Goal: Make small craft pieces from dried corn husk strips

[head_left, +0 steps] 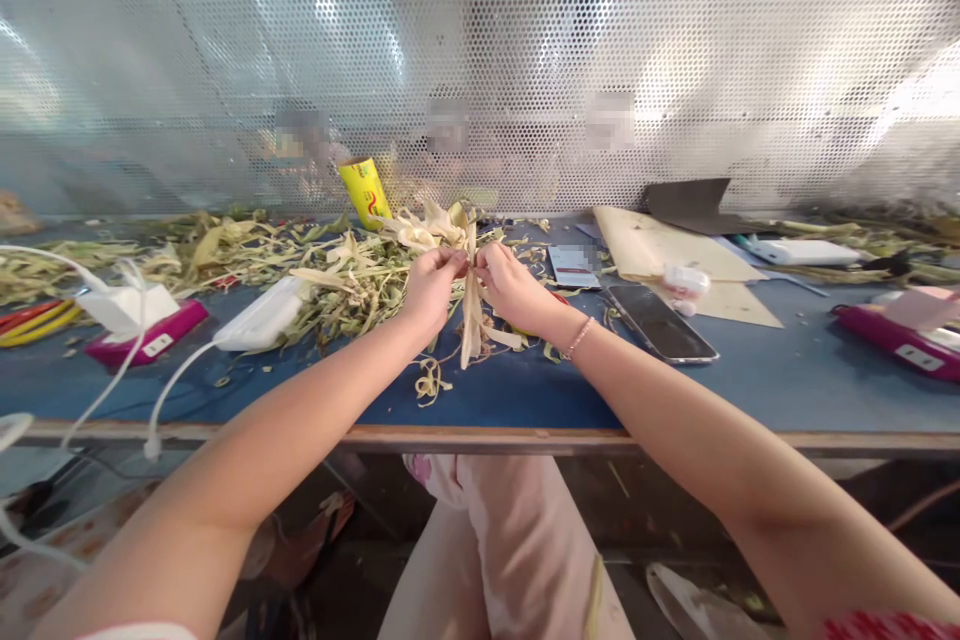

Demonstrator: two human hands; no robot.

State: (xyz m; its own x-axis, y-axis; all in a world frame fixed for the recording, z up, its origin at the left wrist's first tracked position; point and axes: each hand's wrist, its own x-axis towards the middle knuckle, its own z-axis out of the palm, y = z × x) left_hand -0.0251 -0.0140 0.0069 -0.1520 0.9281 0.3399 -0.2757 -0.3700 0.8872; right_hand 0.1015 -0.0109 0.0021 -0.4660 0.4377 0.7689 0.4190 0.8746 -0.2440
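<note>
Both of my hands meet at a bundle of dried, pale husk strips (470,320) above the blue table. My left hand (431,288) pinches the bundle from the left side. From the right, my right hand (512,282) grips it with thumb and fingers close together. The strips spread upward and hang below the fingers. Exactly what lies between the fingertips is partly hidden. Behind and left of my hands is a loose heap of dried husks and leaves (337,280). A small curl of husk (430,384) lies on the table in front of the bundle.
A yellow printed tube (364,192) stands tilted behind the heap. To the right lie a phone (664,322), a card (573,266) and tan paper (660,245). A white power bank (262,315) and a magenta power strip (176,330) with cables are left. A perforated metal panel (525,50) runs behind.
</note>
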